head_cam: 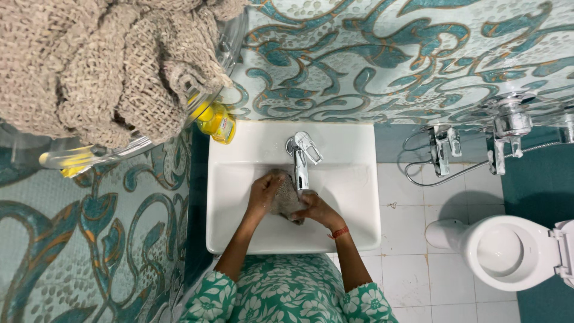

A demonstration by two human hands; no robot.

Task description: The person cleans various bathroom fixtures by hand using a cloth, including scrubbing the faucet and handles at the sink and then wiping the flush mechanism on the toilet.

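Both hands hold a grey cloth (pixel 286 196) inside the white basin (pixel 353 197), just beneath the chrome tap (pixel 301 161): left hand (pixel 263 192) and right hand (pixel 315 207) each closed around it, mid-wash by appearance. A yellow bottle (pixel 217 122) stands at the basin's far left corner. Netted fabric (pixel 113 60) fills a clear shelf (pixel 89 155).

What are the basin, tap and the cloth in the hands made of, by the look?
Basin: glossy white, likely glazed ceramic; smooth with soft reflections.
Tap: polished metal, probably chrome-plated; mirror-like highlights.
Cloth: grey-brown fabric, seemingly coarse weave; it bunches softly between the left hand and right hand. Too small to tell the fibre.
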